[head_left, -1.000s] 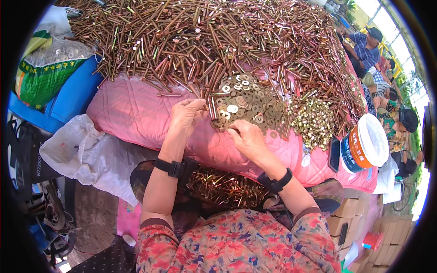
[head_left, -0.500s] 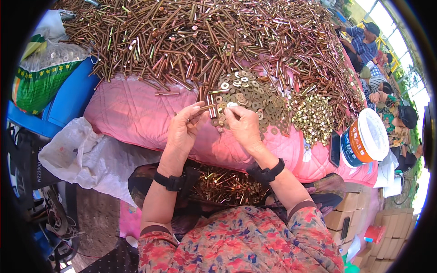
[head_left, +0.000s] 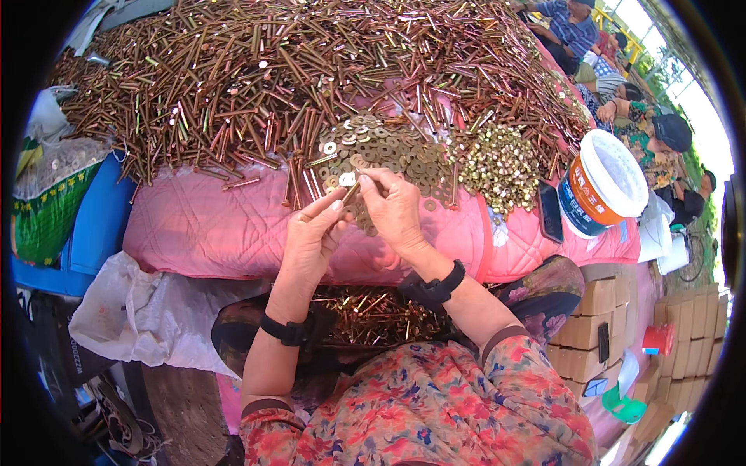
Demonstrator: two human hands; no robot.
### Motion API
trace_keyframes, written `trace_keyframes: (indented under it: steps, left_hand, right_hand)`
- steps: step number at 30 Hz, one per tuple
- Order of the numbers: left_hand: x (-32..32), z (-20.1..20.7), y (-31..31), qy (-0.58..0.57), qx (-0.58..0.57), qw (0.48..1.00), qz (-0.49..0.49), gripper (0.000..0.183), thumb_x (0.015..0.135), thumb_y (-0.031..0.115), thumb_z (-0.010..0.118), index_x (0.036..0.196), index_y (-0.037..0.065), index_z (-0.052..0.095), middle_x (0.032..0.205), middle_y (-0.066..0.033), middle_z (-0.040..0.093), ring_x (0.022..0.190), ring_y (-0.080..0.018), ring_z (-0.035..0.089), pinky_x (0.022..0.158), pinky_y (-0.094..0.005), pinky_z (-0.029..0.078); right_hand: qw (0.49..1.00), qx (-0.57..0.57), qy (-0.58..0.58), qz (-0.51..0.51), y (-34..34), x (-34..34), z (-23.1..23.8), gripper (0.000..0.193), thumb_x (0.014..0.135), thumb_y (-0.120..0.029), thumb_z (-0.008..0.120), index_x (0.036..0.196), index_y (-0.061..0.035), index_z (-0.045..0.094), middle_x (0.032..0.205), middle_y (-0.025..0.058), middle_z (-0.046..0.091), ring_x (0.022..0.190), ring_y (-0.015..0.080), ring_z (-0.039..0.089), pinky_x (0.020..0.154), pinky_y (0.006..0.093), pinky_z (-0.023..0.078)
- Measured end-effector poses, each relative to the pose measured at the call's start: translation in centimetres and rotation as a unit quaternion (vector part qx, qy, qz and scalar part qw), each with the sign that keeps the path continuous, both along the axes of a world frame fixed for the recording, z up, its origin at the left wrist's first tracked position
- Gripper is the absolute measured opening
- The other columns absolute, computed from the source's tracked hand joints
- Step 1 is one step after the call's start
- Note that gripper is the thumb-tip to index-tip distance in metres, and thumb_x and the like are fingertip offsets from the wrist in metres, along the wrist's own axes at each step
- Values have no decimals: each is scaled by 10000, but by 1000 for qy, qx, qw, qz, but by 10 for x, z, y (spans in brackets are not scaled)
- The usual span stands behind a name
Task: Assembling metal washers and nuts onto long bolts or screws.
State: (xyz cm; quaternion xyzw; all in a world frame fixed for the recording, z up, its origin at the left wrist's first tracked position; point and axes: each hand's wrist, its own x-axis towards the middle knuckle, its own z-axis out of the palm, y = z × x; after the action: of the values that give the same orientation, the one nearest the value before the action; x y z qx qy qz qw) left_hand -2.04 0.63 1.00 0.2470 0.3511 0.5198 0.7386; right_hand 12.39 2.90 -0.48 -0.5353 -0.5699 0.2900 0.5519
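Observation:
My left hand (head_left: 312, 237) is closed, pinching a slim brass-coloured bolt (head_left: 352, 192) that points up and to the right. The fingertips of my right hand (head_left: 395, 211) are pressed together at the bolt's upper end. Whether they also hold a washer is hidden by the fingers. Just beyond both hands lies a heap of flat round washers (head_left: 400, 155), mostly dull brass with a few shiny silver ones. To its right is a pile of small gold-coloured nuts (head_left: 501, 165).
A broad mound of long coppery bolts (head_left: 256, 85) covers the far side of the pink quilted cloth (head_left: 210, 225). More bolts (head_left: 381, 314) lie in my lap. At right stand a phone (head_left: 550, 211) and a white bucket (head_left: 602, 186). People (head_left: 668, 132) sit farther right, near cardboard boxes (head_left: 583, 330).
My right hand has come from the washers to the end of the bolt in my left hand. The bolt has tilted more upright, and the whole view has shifted.

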Motion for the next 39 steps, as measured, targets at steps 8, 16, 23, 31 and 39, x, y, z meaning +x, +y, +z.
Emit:
trace_keyframes:
  steps: [8,16,23,31,39]
  left_hand:
    - [19,-25,7,43,-17,999,24,147,843,89,616,966,29,562,735,-57,621,525,-70,515,434,-162,336]
    - [27,-17,9,71,-31,997,25,110,837,94,604,923,41,562,672,-45,598,491,-66,492,425,-174,327]
    - [31,-17,9,76,-54,995,25,96,836,87,595,919,55,559,676,-55,603,499,-82,497,430,-171,342]
    - [27,-20,11,69,-74,994,41,98,841,101,598,920,65,553,684,-51,604,506,-71,489,431,-166,334]
    - [30,-23,18,37,-75,993,83,74,824,66,626,881,50,582,732,-56,595,521,-65,486,432,-160,330]
  right_hand:
    - [958,188,-217,-11,-23,38,3,158,830,-113,589,967,-41,619,829,130,638,709,306,630,606,355,513]
    - [940,-142,-281,-134,1,137,-17,320,711,-90,605,1003,25,548,815,189,628,751,366,619,678,442,488]
    - [925,-157,-323,-123,4,137,-15,369,690,-100,621,1031,23,556,764,211,633,730,382,618,668,442,496]
    - [979,-148,-138,-30,12,108,1,375,715,-145,676,1048,9,603,743,128,661,675,203,655,652,320,508]
    - [886,-53,-446,-117,148,146,-18,175,721,-158,599,794,-6,649,807,213,641,798,350,631,713,431,491]
